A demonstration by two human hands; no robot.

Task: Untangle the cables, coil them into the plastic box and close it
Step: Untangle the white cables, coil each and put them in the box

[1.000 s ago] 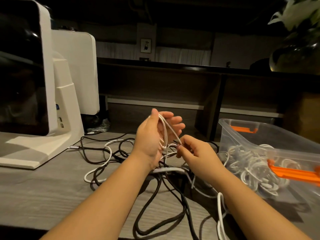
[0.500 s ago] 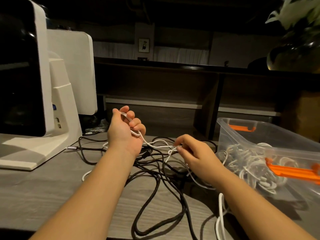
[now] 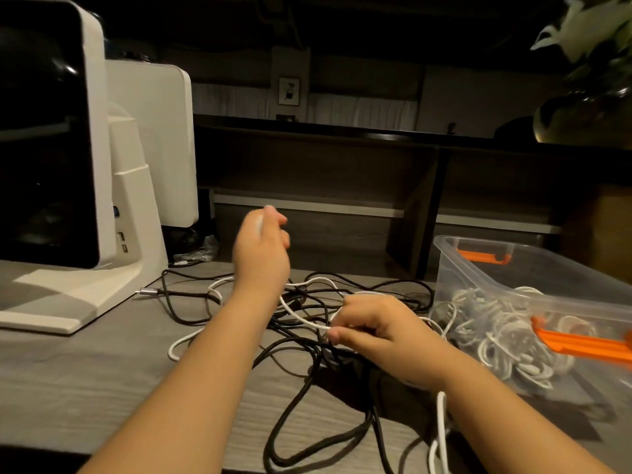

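Note:
A tangle of black cables [image 3: 307, 357] and a white cable [image 3: 301, 316] lies on the grey desk in the middle. My left hand [image 3: 261, 249] is raised above the tangle, blurred, fingers curled around a strand of the white cable. My right hand [image 3: 372, 331] rests low on the pile and pinches the same white cable between thumb and fingers. To the right stands the clear plastic box [image 3: 485, 268] with orange latches, open, holding several coiled white cables [image 3: 502, 333].
A white machine with a dark screen [image 3: 58, 159] stands at the left on the desk [image 3: 85, 378]. A dark shelf unit runs behind. A vase with flowers [image 3: 588, 107] is at the far right. A cable's metal plug [image 3: 147, 291] lies near the machine's base.
My left hand moved left and then rose back toward the centre, pulling the white cable. My right hand dropped lower onto the pile, still pinching the cable.

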